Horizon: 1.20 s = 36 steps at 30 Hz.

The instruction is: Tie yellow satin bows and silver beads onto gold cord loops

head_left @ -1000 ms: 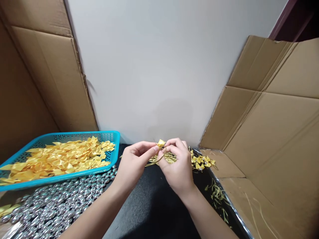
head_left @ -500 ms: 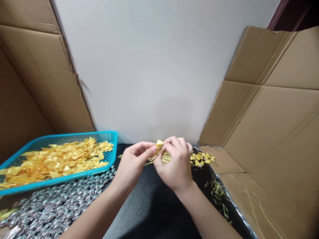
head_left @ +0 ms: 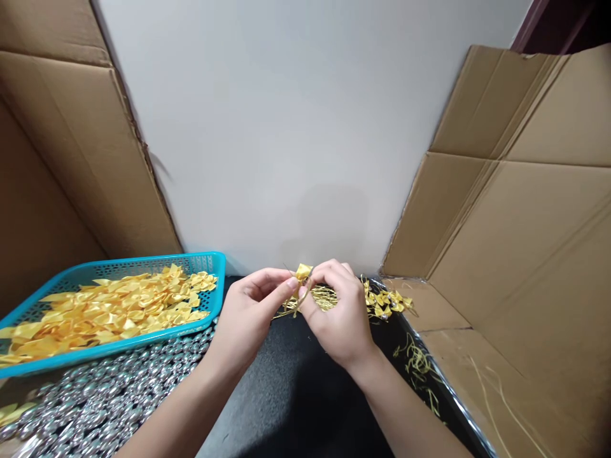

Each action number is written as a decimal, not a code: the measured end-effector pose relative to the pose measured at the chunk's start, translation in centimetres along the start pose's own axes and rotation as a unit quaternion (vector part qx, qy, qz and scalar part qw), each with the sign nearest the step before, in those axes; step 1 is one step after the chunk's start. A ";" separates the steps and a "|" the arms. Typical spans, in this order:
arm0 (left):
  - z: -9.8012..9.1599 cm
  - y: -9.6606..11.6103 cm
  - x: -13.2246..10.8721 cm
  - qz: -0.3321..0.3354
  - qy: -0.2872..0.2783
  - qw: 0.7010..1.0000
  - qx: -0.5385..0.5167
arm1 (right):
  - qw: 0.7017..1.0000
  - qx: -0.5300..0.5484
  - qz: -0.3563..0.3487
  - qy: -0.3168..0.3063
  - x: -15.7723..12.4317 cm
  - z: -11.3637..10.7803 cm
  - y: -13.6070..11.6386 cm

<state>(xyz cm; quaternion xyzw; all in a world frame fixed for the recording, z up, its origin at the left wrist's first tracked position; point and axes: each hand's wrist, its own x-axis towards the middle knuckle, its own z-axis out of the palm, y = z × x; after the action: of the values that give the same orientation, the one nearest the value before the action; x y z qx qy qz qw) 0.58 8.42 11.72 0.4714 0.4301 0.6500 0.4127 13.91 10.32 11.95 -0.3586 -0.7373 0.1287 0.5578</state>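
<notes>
Between both hands, over the far part of the black tabletop (head_left: 267,381), is a small yellow satin ribbon bow (head_left: 304,271). My left hand (head_left: 255,305) pinches its left side between thumb and forefinger. A thin gold cord (head_left: 303,299) loops below the bow, and the curled fingers of my right hand (head_left: 338,305) pinch it at the bow's right side. The fingers partly hide the bow's underside and the cord's ends. Behind the hands lies a bundle of gold cords (head_left: 325,296). Several yellow bows with silver beads (head_left: 386,301) are piled just right of my right hand.
At left, a blue plastic basket (head_left: 220,280) holds many yellow ribbon pieces (head_left: 128,305). Silver beads (head_left: 119,381) spread in front of it. Loose cord scraps (head_left: 417,359) lie at right. Cardboard walls (head_left: 534,254) flank both sides, with a pale wall (head_left: 267,127) behind.
The right hand has shifted slightly, its fingers now lower and a little apart from the bow's top. The bow has tilted slightly left, and the cord loop shows more clearly below it.
</notes>
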 end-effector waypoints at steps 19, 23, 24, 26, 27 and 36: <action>0.5 0.3 -0.5 0.046 0.008 0.996 0.073 | 0.995 -0.094 0.000 -0.022 0.1 0.4 0.7; 0.3 0.3 -0.3 0.029 0.013 0.998 0.047 | 0.999 -0.033 0.018 -0.029 0.2 0.3 0.9; 0.2 0.3 -0.2 0.024 0.013 0.999 0.045 | 0.999 -0.014 0.021 -0.024 0.3 0.3 0.9; 0.0 0.3 -0.2 0.017 0.014 0.999 0.045 | 1.000 0.017 0.019 -0.010 0.3 0.1 0.8; 0.0 0.3 -0.2 0.015 0.015 0.999 0.044 | 0.999 0.029 0.015 -0.004 0.3 0.0 0.7; -0.3 0.4 -0.1 -0.004 0.007 1.000 0.020 | 0.997 0.031 0.026 -0.067 0.3 -0.4 0.2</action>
<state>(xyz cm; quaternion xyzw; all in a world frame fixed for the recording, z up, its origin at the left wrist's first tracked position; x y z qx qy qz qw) 0.30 8.13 12.00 0.4732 0.4476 0.6427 0.4033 14.33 10.60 12.22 -0.3511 -0.7590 0.1900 0.5143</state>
